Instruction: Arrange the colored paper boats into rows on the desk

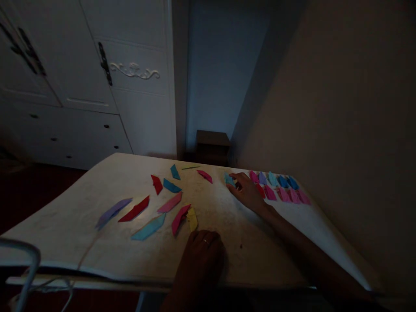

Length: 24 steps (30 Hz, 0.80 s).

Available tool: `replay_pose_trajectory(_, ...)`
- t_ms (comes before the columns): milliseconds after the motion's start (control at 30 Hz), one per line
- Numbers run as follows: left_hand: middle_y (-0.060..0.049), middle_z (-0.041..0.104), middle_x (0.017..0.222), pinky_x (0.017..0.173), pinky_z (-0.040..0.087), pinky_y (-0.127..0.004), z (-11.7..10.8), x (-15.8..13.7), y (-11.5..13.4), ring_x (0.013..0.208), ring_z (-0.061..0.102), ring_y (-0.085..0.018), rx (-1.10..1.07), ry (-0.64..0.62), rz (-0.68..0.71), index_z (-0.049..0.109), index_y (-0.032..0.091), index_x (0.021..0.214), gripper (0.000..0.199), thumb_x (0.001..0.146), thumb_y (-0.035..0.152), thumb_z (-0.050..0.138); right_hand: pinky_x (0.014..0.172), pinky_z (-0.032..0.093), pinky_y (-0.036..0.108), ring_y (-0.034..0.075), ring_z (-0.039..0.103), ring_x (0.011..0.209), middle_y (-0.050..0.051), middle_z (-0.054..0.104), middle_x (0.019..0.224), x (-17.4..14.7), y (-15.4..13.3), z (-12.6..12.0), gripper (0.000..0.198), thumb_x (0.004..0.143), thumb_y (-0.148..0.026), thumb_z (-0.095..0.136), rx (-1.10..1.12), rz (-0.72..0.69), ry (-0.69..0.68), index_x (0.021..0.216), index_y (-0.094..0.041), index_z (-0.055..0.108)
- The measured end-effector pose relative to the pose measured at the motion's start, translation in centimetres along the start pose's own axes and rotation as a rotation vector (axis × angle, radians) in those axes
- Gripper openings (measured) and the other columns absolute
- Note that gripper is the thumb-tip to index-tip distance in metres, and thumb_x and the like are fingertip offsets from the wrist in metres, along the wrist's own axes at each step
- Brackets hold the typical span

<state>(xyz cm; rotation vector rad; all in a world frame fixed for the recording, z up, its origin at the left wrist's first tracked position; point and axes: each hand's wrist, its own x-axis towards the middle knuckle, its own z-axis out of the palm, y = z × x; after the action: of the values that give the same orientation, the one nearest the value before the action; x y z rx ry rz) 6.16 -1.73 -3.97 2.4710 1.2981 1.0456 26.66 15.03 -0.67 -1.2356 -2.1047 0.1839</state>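
Between the thumb and fingers of my right hand (246,190) is a light blue folded paper boat (228,178), at the far side of the table. My left hand (204,249), with a ring on one finger, rests curled on the table near its front edge. Its fingertips are turned under, so whatever they may hold is hidden. Just beyond its knuckles lies a yellow paper boat (192,219), beside a magenta paper boat (180,219). More folded boats are scattered leftward, among them a light blue one (148,227), a red one (134,209) and a purple one (113,212).
Two rows of paper boats, with a pink one (284,194) among them, line the white table (260,260) at the far right, near the wall (341,108). White cabinets (139,112) stand behind. A curved metal bar (32,255) and a cord are at the lower left.
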Motion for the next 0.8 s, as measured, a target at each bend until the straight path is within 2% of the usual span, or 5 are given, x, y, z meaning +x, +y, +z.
replay_pose_trajectory(167,-0.005,0.068,0.102,0.081,0.047,-0.038,-0.4,0.1,-0.2,0.092,0.06,-0.02,-0.036,-0.007,0.01,0.062,0.02,0.098,0.017,0.088,0.01,0.051,0.078,0.054,0.037,0.022,0.062,0.088,0.012,0.061,0.106,-2.7,1.6,-1.3,0.035,0.091,-0.039,0.053,-0.086,0.055,-0.044,0.117,-0.017,0.06)
replay_pose_trajectory(333,-0.006,0.069,0.103,0.08,0.049,-0.036,-0.3,0.1,-1.0,0.093,0.063,-0.02,0.013,0.001,0.072,0.063,0.021,0.101,0.019,0.09,0.014,0.05,0.089,0.049,0.04,0.026,0.057,0.108,0.015,0.058,0.12,-2.9,1.4,-1.5,0.036,0.095,-0.04,0.05,-0.316,0.191,-0.137,0.121,-0.017,0.058)
replay_pose_trajectory(467,-0.007,0.07,0.105,0.082,0.051,-0.037,-0.2,-0.1,-1.3,0.095,0.064,-0.02,0.037,0.019,0.058,0.064,0.021,0.104,0.02,0.091,0.016,0.049,0.083,0.051,0.039,0.027,0.059,0.104,0.016,0.056,0.125,-2.6,0.3,-2.0,0.04,0.096,-0.045,0.049,-0.489,0.329,-0.167,0.123,-0.017,0.058)
replay_pose_trajectory(633,-0.007,0.071,0.103,0.078,0.053,-0.037,-0.3,0.0,-1.4,0.092,0.066,-0.021,0.044,0.043,0.1,0.065,0.022,0.103,0.02,0.092,0.018,0.048,0.069,0.053,0.035,0.026,0.062,0.099,0.014,0.056,0.129,-3.8,-1.2,-2.4,0.039,0.098,-0.045,0.043,-0.54,0.257,-0.303,0.125,-0.021,0.057)
replay_pose_trajectory(800,-0.007,0.071,0.105,0.079,0.054,-0.036,-0.4,0.1,-1.6,0.094,0.065,-0.021,0.044,0.04,0.093,0.065,0.022,0.104,0.02,0.092,0.019,0.049,0.07,0.054,0.036,0.027,0.063,0.102,0.014,0.05,0.139,-4.5,-1.3,-1.6,0.048,0.099,-0.05,0.035,-0.543,0.287,-0.357,0.135,-0.022,0.049)
